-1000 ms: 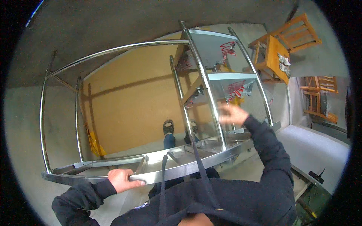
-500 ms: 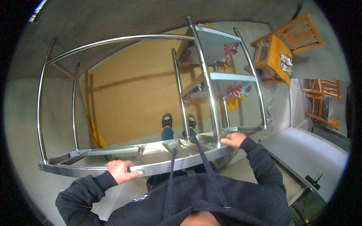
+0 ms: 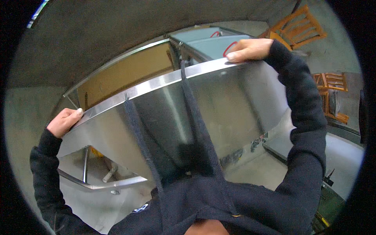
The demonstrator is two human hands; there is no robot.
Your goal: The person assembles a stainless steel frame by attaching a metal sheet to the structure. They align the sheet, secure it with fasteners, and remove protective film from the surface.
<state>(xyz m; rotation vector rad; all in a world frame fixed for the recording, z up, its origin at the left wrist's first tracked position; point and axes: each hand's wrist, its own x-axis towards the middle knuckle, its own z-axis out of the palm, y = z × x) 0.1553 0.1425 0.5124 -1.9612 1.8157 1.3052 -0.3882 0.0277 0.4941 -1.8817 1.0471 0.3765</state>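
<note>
Both hands grip the near edge of a big steel rack. Left hand (image 3: 64, 121) is clenched over the lower left end of the bright edge strip; right hand (image 3: 247, 49) is curled over the same strip far up at the right, fingertips hooked on top, arm stretched high.

Change from the earlier views: half a second ago the rack lay low, its open frame spread out ahead and both hands down near waist level on the front rail. Now the steel rack (image 3: 188, 113) fills the middle of the view, its flat shelf panel tipped up toward the person's chest, edge running slantwise from lower left to upper right. Right hand has climbed much higher than the left. Reads as the rack being tilted or lifted on end, weight carried on both grips.

Two dark hoodie cords (image 3: 196, 125) hang across the panel, touching it or just in front; cannot tell which. Below left, a lower rail of the frame (image 3: 105, 182) shows, concrete floor under it.

Farther off: tan board (image 3: 129, 74) behind the top edge, orange wooden chairs (image 3: 299, 25) well apart at upper right.
</note>
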